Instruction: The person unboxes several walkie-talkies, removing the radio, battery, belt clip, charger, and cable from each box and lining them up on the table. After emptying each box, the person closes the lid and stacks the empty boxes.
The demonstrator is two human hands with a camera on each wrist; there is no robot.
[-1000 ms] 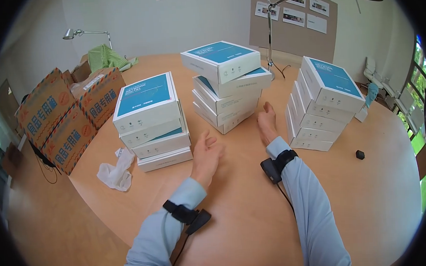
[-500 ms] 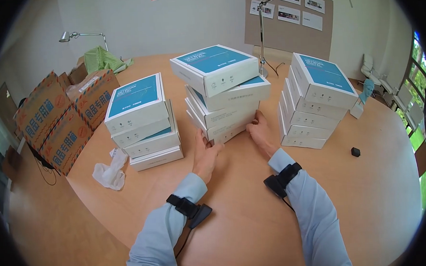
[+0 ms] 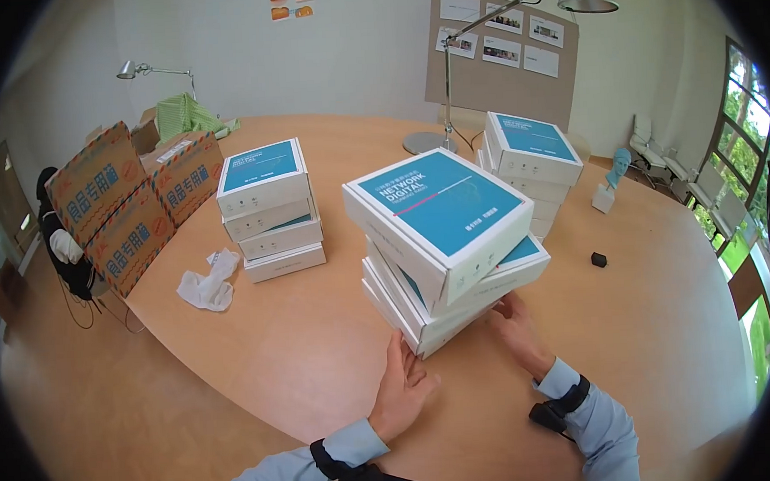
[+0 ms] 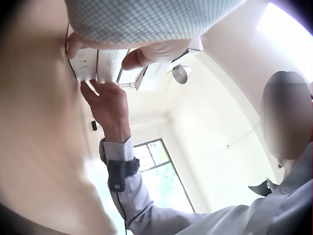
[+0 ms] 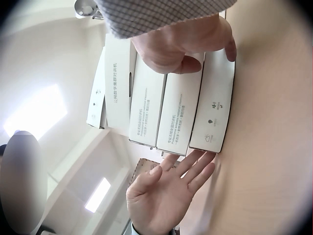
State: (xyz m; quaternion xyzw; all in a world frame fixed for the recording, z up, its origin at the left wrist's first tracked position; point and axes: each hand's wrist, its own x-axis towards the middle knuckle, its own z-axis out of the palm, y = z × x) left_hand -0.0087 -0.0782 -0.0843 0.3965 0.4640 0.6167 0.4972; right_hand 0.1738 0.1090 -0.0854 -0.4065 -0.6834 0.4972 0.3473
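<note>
Because the stack [image 3: 455, 324] sits askew, a jerk or uneven push at its base could slide the top box [image 3: 439, 201] off or twist it all, judging by no hand steadying the top; stack is just beyond and between both hands, left hand [image 3: 400, 398] open, fingers nearly straight, touching low near corner, right hand [image 3: 520, 333] open, fingers slightly bent, touching low side, neither gripping

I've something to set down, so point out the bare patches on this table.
Bare wooden tabletop lies between the left stack of white-and-blue cardboard boxes and the matching middle stack, and from the right hand across to the small black cube. Crowded: the middle stack's base, touched by the left hand too.
</note>
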